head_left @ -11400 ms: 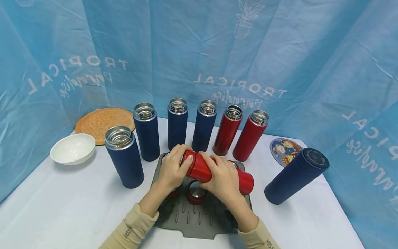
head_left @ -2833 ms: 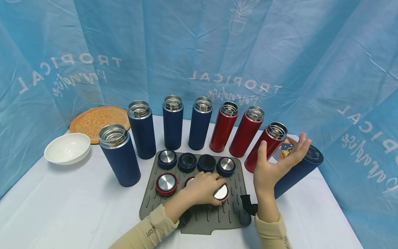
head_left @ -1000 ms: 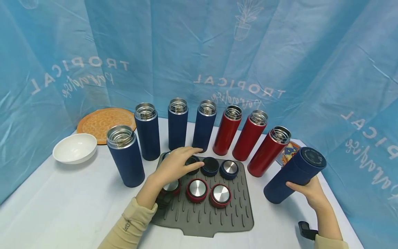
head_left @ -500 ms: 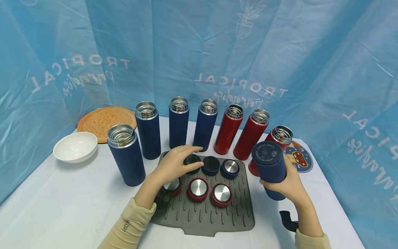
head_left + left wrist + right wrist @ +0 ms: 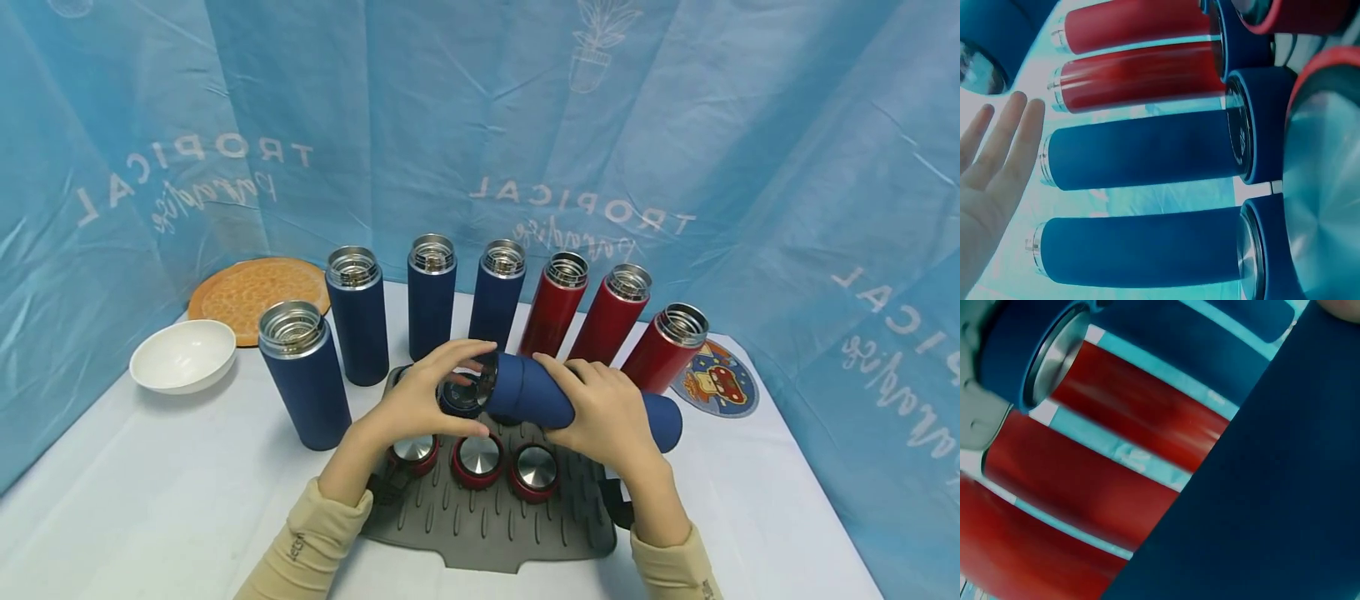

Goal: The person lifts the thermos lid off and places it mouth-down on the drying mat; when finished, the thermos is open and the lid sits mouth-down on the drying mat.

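Observation:
Over the grey mat a capped blue thermos bottle (image 5: 531,392) lies nearly level in the air, its lid end toward the left. My right hand (image 5: 606,417) grips it round the body; in the right wrist view the bottle (image 5: 1266,487) fills the right side. Facing the lid is my left hand (image 5: 412,402), thumb and fingers spread wide. The left wrist view shows the left hand's (image 5: 991,169) fingers straight and just short of the bottle (image 5: 997,31). Red-rimmed lids (image 5: 478,457) rest on the mat below, with blue lids (image 5: 459,398) partly hidden behind the hands.
Uncapped blue bottles (image 5: 303,387) and red bottles (image 5: 663,354) stand in an arc behind the grey mat (image 5: 480,533). A white bowl (image 5: 182,357) and an orange round mat (image 5: 255,296) are at left. At right lies a patterned round mat (image 5: 723,387).
A third red bottle now stands uncapped, its lid on the mat. My right hand has taken the capped blue bottle from the right, tipped it over and brought it to the left hand.

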{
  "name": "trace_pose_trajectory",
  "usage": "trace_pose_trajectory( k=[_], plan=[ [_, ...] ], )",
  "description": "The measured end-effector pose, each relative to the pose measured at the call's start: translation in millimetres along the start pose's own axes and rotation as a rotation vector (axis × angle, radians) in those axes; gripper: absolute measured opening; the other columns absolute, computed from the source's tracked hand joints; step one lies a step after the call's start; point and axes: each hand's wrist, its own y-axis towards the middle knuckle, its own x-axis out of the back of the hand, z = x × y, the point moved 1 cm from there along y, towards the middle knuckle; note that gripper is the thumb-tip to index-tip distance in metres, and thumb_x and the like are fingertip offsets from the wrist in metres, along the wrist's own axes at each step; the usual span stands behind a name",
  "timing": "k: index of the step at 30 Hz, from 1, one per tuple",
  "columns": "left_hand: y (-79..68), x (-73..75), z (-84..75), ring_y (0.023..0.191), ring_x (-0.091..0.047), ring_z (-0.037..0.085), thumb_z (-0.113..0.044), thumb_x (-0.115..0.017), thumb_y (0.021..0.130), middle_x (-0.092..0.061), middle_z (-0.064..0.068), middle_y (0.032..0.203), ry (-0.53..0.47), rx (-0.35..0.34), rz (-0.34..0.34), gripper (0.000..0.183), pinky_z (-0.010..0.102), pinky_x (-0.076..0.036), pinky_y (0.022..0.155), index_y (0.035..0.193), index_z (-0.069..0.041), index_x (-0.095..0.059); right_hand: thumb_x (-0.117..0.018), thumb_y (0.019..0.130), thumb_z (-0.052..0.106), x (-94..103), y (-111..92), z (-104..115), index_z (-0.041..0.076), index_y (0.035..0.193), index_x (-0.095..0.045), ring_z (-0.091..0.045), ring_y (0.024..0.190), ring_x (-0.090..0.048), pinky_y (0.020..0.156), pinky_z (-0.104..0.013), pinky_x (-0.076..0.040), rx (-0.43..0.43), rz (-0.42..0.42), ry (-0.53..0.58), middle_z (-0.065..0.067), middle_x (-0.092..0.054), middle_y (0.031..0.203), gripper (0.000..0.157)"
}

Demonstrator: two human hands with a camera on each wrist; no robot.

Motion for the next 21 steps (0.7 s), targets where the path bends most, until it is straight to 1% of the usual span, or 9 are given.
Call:
trace_pose_trajectory(
  k=[1,3,6,9,12,16,21],
  plan=[
    [0.5,-0.9,-0.1,0.118,-0.048,0.023,-0.018,-0.083,0.067,-0.036,0.005,0.141,-0.019,-0.021,0.012,0.086,0.034,-0.048,0.089,0.14,-0.015,-0.039,-0.084,0.052,0.043,-1.2,0.8,1.9,0.026,0.134,-0.047,-0.027,0.087,-0.061,0.077,-0.045,-0.051,0.009,0.0,-0.013,-0.008,-0.063,0.102,0.092],
    [1.4,-2.4,0.1,0.123,-0.044,0.024,-0.015,-0.084,0.065,-0.032,0.005,0.144,-0.033,-0.045,0.027,0.087,0.034,-0.049,0.089,0.139,-0.014,-0.039,-0.085,0.05,0.044,-3.1,2.0,5.0,0.026,0.134,-0.048,-0.028,0.087,-0.061,0.077,-0.046,-0.051,0.023,-0.003,-0.021,-0.009,-0.064,0.102,0.093],
    [2.1,-3.4,1.0,0.123,-0.043,0.026,-0.008,-0.083,0.066,-0.034,0.008,0.142,-0.038,-0.049,0.029,0.078,0.032,-0.05,0.087,0.134,-0.011,-0.045,-0.087,0.048,0.046,-5.1,2.9,7.4,0.025,0.133,-0.049,-0.029,0.088,-0.062,0.078,-0.047,-0.051,0.041,-0.012,-0.014,-0.01,-0.064,0.102,0.095],
    [1.4,-3.2,2.0,0.116,-0.05,0.027,-0.003,-0.083,0.064,-0.043,0.01,0.134,-0.042,-0.044,0.018,0.07,0.03,-0.051,0.084,0.127,-0.009,-0.053,-0.088,0.046,0.046,-6.3,3.1,8.4,0.026,0.132,-0.05,-0.03,0.088,-0.062,0.079,-0.048,-0.05,0.057,-0.013,-0.008,-0.01,-0.064,0.102,0.096],
    [-0.2,-2.3,3.3,0.11,-0.054,0.028,-0.002,-0.084,0.061,-0.049,0.011,0.125,-0.027,-0.064,0.008,0.066,0.029,-0.052,0.08,0.121,-0.008,-0.057,-0.089,0.044,0.045,-8.2,3.1,9.5,0.025,0.131,-0.05,-0.03,0.088,-0.061,0.08,-0.048,-0.049,0.077,-0.016,-0.005,-0.01,-0.064,0.102,0.098],
    [-1.8,-1.5,6.6,0.103,-0.057,0.028,-0.002,-0.085,0.057,-0.051,0.011,0.116,-0.005,-0.102,-0.007,0.065,0.027,-0.054,0.075,0.117,-0.007,-0.059,-0.09,0.043,0.044,-11.6,3.2,11.0,0.025,0.131,-0.05,-0.031,0.089,-0.061,0.081,-0.048,-0.049,0.094,-0.02,-0.001,-0.011,-0.064,0.101,0.098],
    [-2.8,-2.2,10.7,0.099,-0.058,0.028,-0.001,-0.086,0.055,-0.051,0.009,0.109,-0.019,-0.094,-0.018,0.066,0.027,-0.054,0.071,0.116,-0.008,-0.059,-0.09,0.043,0.045,-14.9,3.2,11.8,0.026,0.131,-0.05,-0.031,0.091,-0.06,0.082,-0.048,-0.048,0.095,-0.009,-0.006,-0.012,-0.063,0.104,0.099]
  ],
)
